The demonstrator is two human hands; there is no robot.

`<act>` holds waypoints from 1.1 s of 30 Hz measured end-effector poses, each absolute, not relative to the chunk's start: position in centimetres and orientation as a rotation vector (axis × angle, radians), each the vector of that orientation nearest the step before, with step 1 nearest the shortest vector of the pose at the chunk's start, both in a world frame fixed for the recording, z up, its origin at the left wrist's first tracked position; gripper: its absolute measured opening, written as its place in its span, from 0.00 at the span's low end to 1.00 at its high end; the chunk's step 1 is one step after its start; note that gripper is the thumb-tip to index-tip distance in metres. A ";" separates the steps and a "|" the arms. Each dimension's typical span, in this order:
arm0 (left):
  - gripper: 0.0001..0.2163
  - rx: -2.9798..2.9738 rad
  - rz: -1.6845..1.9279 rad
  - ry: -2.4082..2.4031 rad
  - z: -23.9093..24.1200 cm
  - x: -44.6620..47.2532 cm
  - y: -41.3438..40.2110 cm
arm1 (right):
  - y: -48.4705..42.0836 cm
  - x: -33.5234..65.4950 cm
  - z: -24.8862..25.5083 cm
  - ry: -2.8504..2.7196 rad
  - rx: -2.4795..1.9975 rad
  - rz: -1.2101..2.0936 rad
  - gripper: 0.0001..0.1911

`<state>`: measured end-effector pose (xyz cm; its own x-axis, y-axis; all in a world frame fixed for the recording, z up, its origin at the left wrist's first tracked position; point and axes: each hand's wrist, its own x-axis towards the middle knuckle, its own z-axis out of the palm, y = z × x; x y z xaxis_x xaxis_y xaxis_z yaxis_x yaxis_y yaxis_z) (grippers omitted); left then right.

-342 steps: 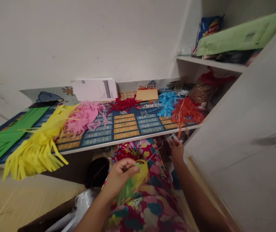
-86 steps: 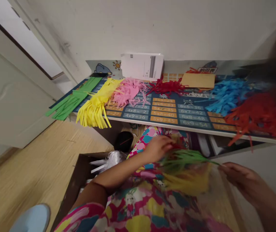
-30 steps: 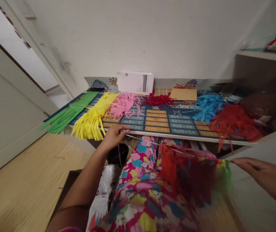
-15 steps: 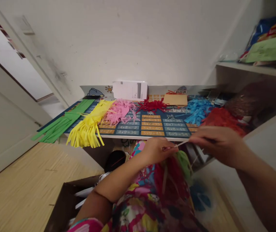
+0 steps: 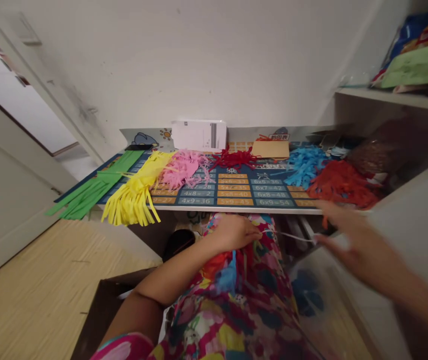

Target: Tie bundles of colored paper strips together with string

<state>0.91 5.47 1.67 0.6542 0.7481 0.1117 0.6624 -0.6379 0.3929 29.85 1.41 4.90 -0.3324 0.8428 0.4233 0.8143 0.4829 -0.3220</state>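
A printed multiplication mat point(image 5: 235, 194) covers the table point(image 5: 183, 208). A white box point(image 5: 193, 136) stands at the rear, before the wall point(image 5: 161, 60); a tan card point(image 5: 271, 149) is positioned to its right. The upper-right shelf point(image 5: 397, 100) carries a light-green package point(image 5: 420, 65). A brown carton point(image 5: 99, 305) sits on the floor point(image 5: 41, 280), left of centre. A door point(image 5: 7, 190) occupies the left side.

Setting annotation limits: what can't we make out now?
Head view:
Thin white string: end behind the left hand.
Right hand: grip on string, motion-blurred.
Orange and blue paper strips: upper ends behind left hand.
Dark brown open box: contents mostly behind left arm.
Shiny blue bag: rest cut off by right edge.
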 end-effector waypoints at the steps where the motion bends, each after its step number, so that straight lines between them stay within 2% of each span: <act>1: 0.13 2.561 0.357 1.112 1.7 1.6 5.4 | 1.7 27.7 3.4 -2.247 -1.291 0.134 0.31; 2: 0.13 2.561 0.343 1.104 1.8 2.0 5.4 | 2.1 25.8 2.0 -2.326 -1.205 0.259 0.31; 4: 0.12 2.528 0.379 1.111 1.8 1.8 5.6 | 3.2 23.5 -0.2 -2.345 -1.211 0.583 0.23; 7: 0.18 2.341 0.533 1.146 2.1 -0.9 6.3 | 4.9 24.1 -1.2 -2.209 -1.314 0.892 0.17; 9: 0.21 2.153 0.653 1.161 2.5 -3.5 6.8 | 5.6 25.9 -0.7 -2.094 -1.374 0.903 0.18; 13: 0.17 1.939 0.802 1.143 3.7 -6.5 6.9 | 5.3 28.1 1.2 -1.970 -1.402 0.835 0.20; 17: 0.20 1.838 0.827 0.953 4.3 -6.2 7.0 | 4.4 27.5 1.9 -1.957 -1.164 1.092 0.25; 21: 0.17 1.993 0.634 1.089 4.7 -6.2 8.4 | 5.7 27.1 1.4 -2.093 -1.339 0.884 0.19; 24: 0.17 2.064 0.388 1.041 5.0 -6.6 9.8 | 6.9 27.4 0.9 -2.145 -1.374 0.907 0.18; 27: 0.18 2.007 0.495 1.228 5.1 -5.5 10.1 | 7.3 26.5 0.3 -1.852 -1.541 0.875 0.20; 29: 0.20 1.977 0.724 1.459 4.7 -3.5 9.0 | 7.0 24.9 -0.2 -1.517 -1.543 1.045 0.23; 31: 0.18 2.118 0.848 1.479 3.9 -1.1 6.8 | 6.1 22.7 -1.2 -1.260 -1.404 1.333 0.21; 33: 0.14 2.377 0.654 1.459 2.9 1.1 4.2 | 5.1 20.6 -2.4 -1.105 -1.232 1.590 0.20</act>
<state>1.10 4.22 2.85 0.3885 0.8916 0.2326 0.7667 -0.4528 0.4551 20.58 5.14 -2.39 -0.1835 0.9486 -0.2580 -0.0892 -0.2774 -0.9566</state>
